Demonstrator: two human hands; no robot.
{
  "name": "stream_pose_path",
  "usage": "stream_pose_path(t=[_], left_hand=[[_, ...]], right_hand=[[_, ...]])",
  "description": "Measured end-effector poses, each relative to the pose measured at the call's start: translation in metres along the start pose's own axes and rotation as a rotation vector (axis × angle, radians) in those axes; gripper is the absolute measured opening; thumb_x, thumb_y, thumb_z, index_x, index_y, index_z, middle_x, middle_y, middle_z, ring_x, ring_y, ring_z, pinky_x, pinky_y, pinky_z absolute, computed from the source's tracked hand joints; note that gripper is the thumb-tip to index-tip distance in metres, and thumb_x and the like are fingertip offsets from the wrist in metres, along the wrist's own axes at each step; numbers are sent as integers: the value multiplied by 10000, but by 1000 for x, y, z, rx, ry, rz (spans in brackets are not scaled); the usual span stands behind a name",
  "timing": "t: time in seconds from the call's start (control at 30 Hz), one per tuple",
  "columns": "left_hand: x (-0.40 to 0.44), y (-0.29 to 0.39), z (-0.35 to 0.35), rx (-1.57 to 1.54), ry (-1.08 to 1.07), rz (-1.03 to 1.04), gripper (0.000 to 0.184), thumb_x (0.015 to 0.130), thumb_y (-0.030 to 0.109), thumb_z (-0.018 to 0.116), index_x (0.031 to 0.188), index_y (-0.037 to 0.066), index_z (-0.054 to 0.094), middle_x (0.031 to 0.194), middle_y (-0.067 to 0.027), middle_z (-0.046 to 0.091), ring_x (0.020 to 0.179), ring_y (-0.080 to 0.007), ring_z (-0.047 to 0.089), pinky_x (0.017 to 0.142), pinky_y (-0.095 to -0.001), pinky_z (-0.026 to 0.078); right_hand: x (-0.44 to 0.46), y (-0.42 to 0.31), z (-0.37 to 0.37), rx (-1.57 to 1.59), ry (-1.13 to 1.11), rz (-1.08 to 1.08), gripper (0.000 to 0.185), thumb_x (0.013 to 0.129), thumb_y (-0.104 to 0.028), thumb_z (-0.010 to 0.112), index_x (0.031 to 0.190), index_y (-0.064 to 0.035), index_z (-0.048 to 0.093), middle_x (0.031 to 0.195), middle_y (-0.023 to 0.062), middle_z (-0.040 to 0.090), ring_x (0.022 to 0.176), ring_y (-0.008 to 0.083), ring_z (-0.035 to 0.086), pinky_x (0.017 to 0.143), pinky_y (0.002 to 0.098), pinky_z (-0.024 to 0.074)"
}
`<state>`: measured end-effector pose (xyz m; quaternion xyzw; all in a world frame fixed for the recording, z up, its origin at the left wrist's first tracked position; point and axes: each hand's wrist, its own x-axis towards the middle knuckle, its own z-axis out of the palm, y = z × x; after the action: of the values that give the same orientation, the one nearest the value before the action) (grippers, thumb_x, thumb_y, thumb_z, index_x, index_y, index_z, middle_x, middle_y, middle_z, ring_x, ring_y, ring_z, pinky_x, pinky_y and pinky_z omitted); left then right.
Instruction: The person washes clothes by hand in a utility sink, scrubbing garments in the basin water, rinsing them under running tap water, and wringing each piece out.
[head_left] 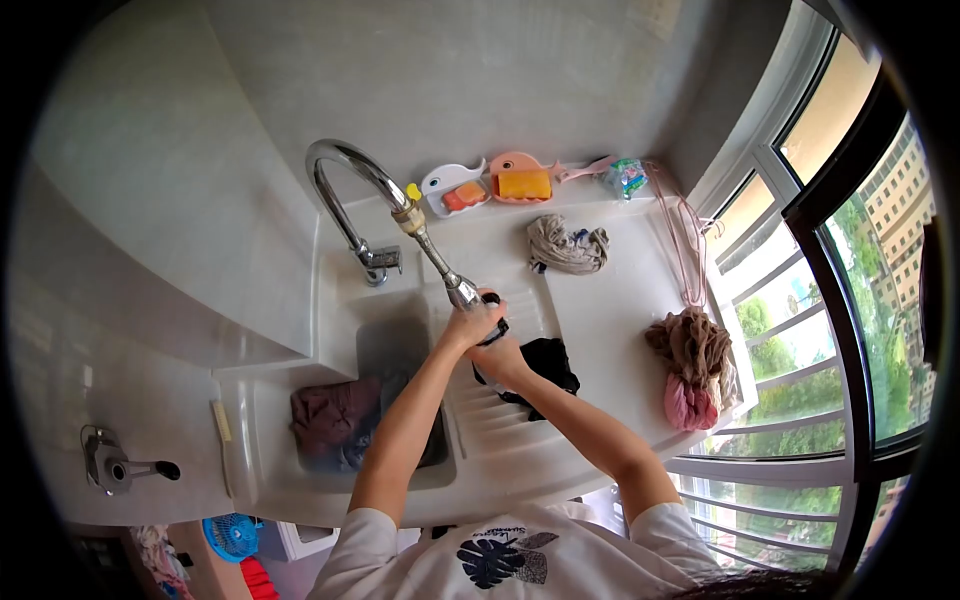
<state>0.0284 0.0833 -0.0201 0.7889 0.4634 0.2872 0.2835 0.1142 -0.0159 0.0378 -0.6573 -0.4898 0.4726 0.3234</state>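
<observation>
The black cloth [496, 331] is at the two hands, just below the spout of the chrome faucet [345, 165]. The right hand [476, 324] has its grip clenched on it, next to the spout's end. The left hand [498, 360] meets the right one from below, over the ridged washboard [490, 420]; its fingers are partly hidden, so I cannot tell how its grip stands. More dark fabric, the black bundle [548, 368], lies on the washboard's far right edge beside the left wrist; whether it is one piece with the cloth between the hands is unclear.

Left of the washboard in the view, the basin [378, 335] holds water and a maroon garment [335, 412], with darker fabric next to it. Behind the washboard, a beige cloth [567, 245] lies crumpled on the counter [620, 350]. Along the back wall sit a white whale-shaped dish [452, 180] with orange-red soap and a pink one [512, 163] with a yellow bar, then a pink brush [588, 170] and a clear packet [627, 178]. Pink hangers [688, 250] lie near the window, above a brown cloth [690, 343] and a pink cloth [690, 402] that touch.
</observation>
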Motion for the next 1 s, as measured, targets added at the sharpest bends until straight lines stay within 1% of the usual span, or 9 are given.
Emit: stream_pose_path(t=[0.1,0.23,0.33,0.43,0.6,0.67,0.8,0.83,1.0], left_hand=[[-5,65,-34,144,-6,-460,316,814,316,638,1024,82,610,987,-156,647,894,-324,620,834,-420,485],[-8,50,-37,55,180,-451,360,775,337,698,1030,93,625,941,-125,661,881,-295,637,842,-377,487],[-17,22,-60,-534,-136,-498,563,732,333,757,1210,115,555,1111,-78,617,1029,-238,593,890,-363,461],[-33,17,-87,-1344,-305,-312,1043,667,296,834,1468,127,189,1439,-31,314,1307,-201,342,1020,-403,350],[-24,8,-73,-1263,-242,-240,1089,629,263,844,1481,129,179,1501,-79,256,1330,-212,338,1043,-403,342],[-17,8,-63,-1543,-488,-142,1080,644,225,823,1487,130,157,1505,-111,239,1327,-240,348,1059,-411,336],[-8,31,-61,-1546,-550,-137,521,674,186,793,1134,83,573,1274,-197,514,1185,-336,510,993,-466,420],[-5,36,-62,-1451,-514,-147,297,698,205,788,882,78,594,1001,-132,632,1011,-256,606,873,-399,492],[4,38,-59,-1390,-398,-261,200,769,152,734,798,106,542,777,-25,583,755,-151,581,705,-322,500]], right_hand=[[30,27,17,-280,57,-371,529,767,-342,698,1136,11,562,997,182,664,971,331,633,777,402,483],[28,23,17,-203,43,-173,555,748,-334,726,1144,15,552,965,159,667,925,324,640,758,406,489],[8,13,-4,192,20,-215,425,806,-245,685,1148,-30,550,973,118,655,878,206,619,782,318,476],[7,7,-29,763,-459,111,369,819,-237,689,1115,-50,571,924,99,669,750,129,607,634,249,479],[16,24,-42,924,-588,266,376,863,-363,610,1069,-48,598,905,123,673,581,133,566,509,244,453],[15,28,-46,1024,-856,245,395,881,-396,581,1072,-51,604,846,139,663,563,138,567,439,248,418],[24,30,-53,1089,-1148,338,462,903,-428,544,1136,-29,549,846,153,654,588,159,587,456,237,445],[14,16,-51,835,-877,239,565,873,-494,571,1179,-23,507,884,141,646,568,132,572,482,227,451],[14,22,-40,870,-707,253,526,786,-311,747,1165,-41,502,952,78,624,694,114,578,580,228,475]])
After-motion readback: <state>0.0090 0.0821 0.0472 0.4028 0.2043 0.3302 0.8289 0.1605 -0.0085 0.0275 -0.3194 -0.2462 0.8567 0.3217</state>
